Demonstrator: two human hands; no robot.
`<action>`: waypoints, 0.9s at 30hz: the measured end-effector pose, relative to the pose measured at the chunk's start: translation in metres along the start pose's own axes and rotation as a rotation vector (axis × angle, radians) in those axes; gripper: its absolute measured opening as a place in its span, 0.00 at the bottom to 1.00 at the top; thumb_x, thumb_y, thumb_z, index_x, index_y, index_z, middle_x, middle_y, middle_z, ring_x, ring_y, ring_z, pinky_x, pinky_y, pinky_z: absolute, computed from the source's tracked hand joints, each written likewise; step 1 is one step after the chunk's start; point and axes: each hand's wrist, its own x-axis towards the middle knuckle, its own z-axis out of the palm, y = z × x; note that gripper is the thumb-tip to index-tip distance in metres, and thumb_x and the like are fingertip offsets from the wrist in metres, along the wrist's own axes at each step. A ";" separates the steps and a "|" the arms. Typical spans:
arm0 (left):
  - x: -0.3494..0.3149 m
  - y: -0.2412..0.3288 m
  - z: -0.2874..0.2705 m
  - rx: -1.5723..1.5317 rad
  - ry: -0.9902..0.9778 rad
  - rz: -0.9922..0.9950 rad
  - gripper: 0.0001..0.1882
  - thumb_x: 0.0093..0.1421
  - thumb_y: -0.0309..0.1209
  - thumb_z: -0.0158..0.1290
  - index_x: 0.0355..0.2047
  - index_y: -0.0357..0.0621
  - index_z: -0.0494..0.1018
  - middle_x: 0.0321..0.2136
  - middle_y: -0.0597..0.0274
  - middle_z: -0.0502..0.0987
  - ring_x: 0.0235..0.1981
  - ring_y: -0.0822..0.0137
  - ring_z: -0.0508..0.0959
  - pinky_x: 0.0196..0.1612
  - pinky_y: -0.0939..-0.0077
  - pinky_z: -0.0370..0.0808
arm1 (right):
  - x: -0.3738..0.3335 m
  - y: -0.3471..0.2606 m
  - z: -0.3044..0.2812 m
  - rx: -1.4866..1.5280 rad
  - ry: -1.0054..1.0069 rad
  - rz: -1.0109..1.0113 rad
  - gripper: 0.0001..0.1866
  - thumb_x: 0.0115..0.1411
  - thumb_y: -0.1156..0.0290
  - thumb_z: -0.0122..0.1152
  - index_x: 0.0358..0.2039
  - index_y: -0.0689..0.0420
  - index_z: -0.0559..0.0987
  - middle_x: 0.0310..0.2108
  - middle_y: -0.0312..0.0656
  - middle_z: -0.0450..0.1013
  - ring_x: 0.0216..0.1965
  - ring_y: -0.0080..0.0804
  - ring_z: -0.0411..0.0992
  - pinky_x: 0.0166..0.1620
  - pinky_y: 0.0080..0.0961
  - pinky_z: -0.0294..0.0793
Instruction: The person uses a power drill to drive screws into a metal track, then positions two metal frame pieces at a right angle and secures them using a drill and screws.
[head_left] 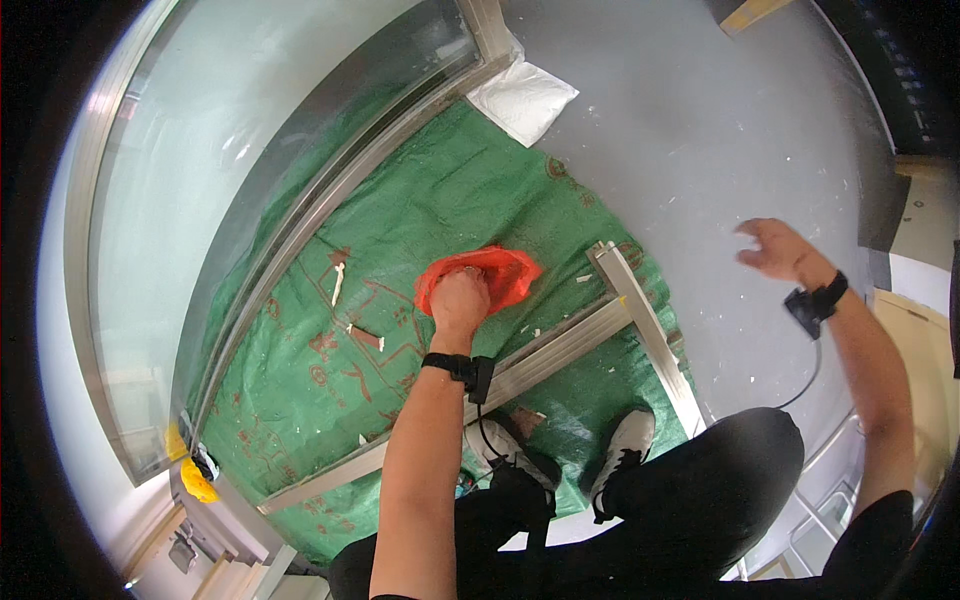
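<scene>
My left hand (461, 298) is closed on a crumpled red plastic bag (516, 278), with the fingertips hidden among its folds. Under the bag spreads a green sheet (480, 180) with reddish-brown markings. Off to the right, my right hand (783, 250) hangs above the grey floor with nothing in it, its fingers partly stretched out and slightly blurred. Both wrists wear black straps with small boxes and cables. Just below my left hand, a long metal frame bar (555, 345) lies across the sheet and meets a shorter bar (650, 335) at its right end.
A glass panel in a metal frame (335, 195) curves along the left. White strips (338, 285) and small scraps lie on the sheet. Beyond it sits a white packet (525, 100) on the grey floor (680, 130). My shoes (628, 440) stand near the bars. Something yellow (198, 482) lies lower left.
</scene>
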 end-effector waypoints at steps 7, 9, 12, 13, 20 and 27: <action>0.010 0.003 0.019 0.216 -0.063 -0.089 0.10 0.55 0.32 0.51 0.32 0.42 0.80 0.31 0.50 0.81 0.32 0.53 0.82 0.35 0.60 0.79 | 0.012 -0.137 0.076 0.367 -0.024 -0.595 0.26 0.58 0.57 0.59 0.49 0.65 0.75 0.44 0.55 0.75 0.45 0.50 0.74 0.50 0.37 0.73; 0.011 0.009 0.016 0.220 -0.033 -0.064 0.10 0.55 0.31 0.51 0.32 0.41 0.80 0.31 0.49 0.81 0.32 0.54 0.82 0.34 0.61 0.79 | 0.007 -0.149 0.080 0.439 -0.133 -0.527 0.26 0.57 0.56 0.60 0.48 0.65 0.75 0.43 0.55 0.75 0.45 0.49 0.74 0.49 0.36 0.73; 0.006 -0.011 0.009 -0.074 -0.158 -0.030 0.11 0.55 0.31 0.50 0.33 0.37 0.79 0.31 0.47 0.81 0.32 0.52 0.82 0.33 0.61 0.78 | 0.010 -0.147 0.085 0.560 -0.251 -0.465 0.24 0.57 0.56 0.60 0.46 0.63 0.77 0.41 0.53 0.76 0.44 0.45 0.75 0.48 0.35 0.74; -0.002 -0.041 0.005 -0.128 -0.118 -0.085 0.12 0.56 0.32 0.51 0.33 0.37 0.79 0.30 0.46 0.81 0.32 0.50 0.82 0.33 0.61 0.77 | 0.014 -0.159 0.083 0.639 -0.252 -0.456 0.23 0.57 0.56 0.60 0.44 0.62 0.78 0.39 0.52 0.76 0.43 0.43 0.75 0.47 0.34 0.74; -0.013 -0.010 -0.029 -0.249 0.094 -0.182 0.10 0.58 0.29 0.54 0.33 0.32 0.77 0.29 0.48 0.81 0.28 0.59 0.81 0.32 0.64 0.76 | 0.027 -0.160 0.082 0.677 -0.210 -0.343 0.19 0.58 0.57 0.59 0.39 0.60 0.80 0.34 0.46 0.77 0.38 0.37 0.74 0.43 0.30 0.72; -0.032 -0.003 -0.073 -1.491 0.282 -0.634 0.12 0.61 0.22 0.54 0.45 0.32 0.70 0.37 0.54 0.81 0.34 0.67 0.81 0.31 0.83 0.76 | 0.035 -0.168 0.083 0.945 -0.291 -0.298 0.18 0.59 0.59 0.61 0.40 0.62 0.80 0.35 0.39 0.78 0.37 0.26 0.74 0.41 0.25 0.73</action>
